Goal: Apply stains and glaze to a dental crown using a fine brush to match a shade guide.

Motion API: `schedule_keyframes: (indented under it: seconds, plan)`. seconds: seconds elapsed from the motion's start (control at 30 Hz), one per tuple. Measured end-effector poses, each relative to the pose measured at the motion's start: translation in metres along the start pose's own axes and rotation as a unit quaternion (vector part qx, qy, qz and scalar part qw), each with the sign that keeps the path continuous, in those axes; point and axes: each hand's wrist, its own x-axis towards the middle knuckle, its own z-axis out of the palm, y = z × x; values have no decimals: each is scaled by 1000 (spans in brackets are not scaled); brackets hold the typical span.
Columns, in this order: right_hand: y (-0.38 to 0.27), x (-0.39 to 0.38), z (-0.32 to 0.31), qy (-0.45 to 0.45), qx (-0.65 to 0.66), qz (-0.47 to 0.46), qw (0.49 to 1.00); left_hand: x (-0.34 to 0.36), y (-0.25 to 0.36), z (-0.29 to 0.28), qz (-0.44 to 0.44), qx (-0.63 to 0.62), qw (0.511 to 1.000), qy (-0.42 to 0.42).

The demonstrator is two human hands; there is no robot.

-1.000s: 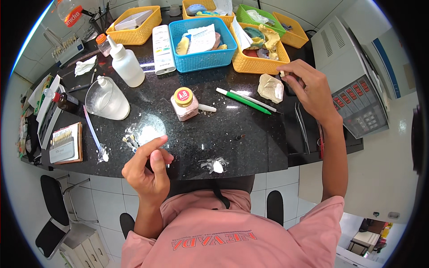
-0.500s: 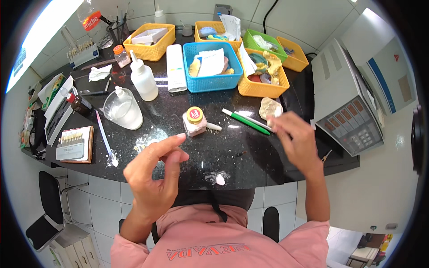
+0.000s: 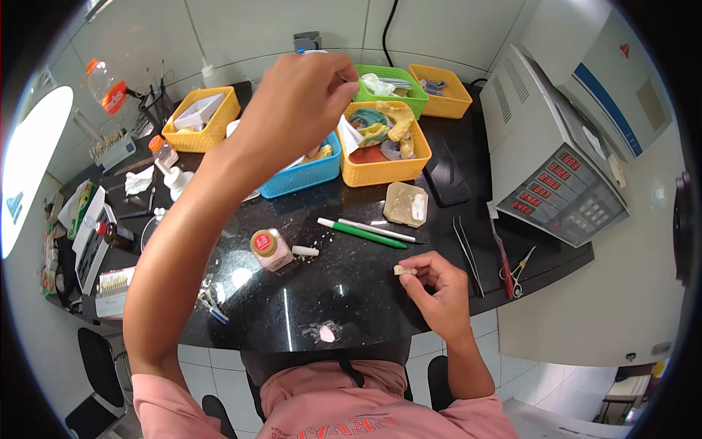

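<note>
My left hand (image 3: 311, 95) is stretched far forward over the baskets, beside the green basket (image 3: 420, 99). Its thumb and forefinger are bent, but the other fingertips are hidden, so I cannot tell what they touch. Low over the counter at the right, my right hand (image 3: 439, 293) pinches a small cream tooth-like piece (image 3: 404, 270) between thumb and fingers. Just beyond it lie a green pen (image 3: 365, 233) and a slim white-handled tool (image 3: 376, 230). A square beige pad (image 3: 404, 205) with a white smear sits farther back.
A yellow basket (image 3: 351, 175) of moulds stands next to a blue basket (image 3: 300, 183). A small jar (image 3: 272, 250) stands mid-counter on the black counter (image 3: 380, 314). Tweezers (image 3: 468, 256), a brush (image 3: 501, 249) and scissors (image 3: 521, 272) lie right, below a machine (image 3: 563, 161) with red displays.
My left hand has swung up and forward from the near counter to the baskets. My right hand has come back from beside the pad toward me, and the view has shifted.
</note>
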Motion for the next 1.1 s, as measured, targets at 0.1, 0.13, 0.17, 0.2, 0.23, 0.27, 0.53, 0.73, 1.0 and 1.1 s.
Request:
schedule_keyframes:
  seconds: [0.1,0.13,0.17,0.2,0.23,0.27,0.53,0.73,1.0,1.1]
  plan:
    - [-4,-2,1,-18,32,53,998,43,-24,39,69,81,994,-37]
    - [-4,-1,0,-15,33,56,998,54,-24,54,74,73,994,-46]
    - [-3,-1,-1,-28,33,46,998,64,-24,69,79,64,993,-57]
    - [-2,0,-2,-45,35,33,998,70,-23,78,78,64,993,-61]
    - [3,-2,-1,-42,43,26,998,75,-22,86,99,97,984,-114]
    - [6,0,-1,-46,46,32,997,77,-23,95,117,128,971,-167]
    - [0,2,-7,-62,89,20,994,102,-19,136,141,251,937,-200]
    - [-4,8,-1,-47,150,107,982,93,-29,107,48,125,991,17]
    - [-7,7,-9,-38,89,63,993,-55,55,-22,-143,-198,969,-35]
    - [6,8,2,-53,-2,4,999,-85,16,-73,-208,-497,815,-213]
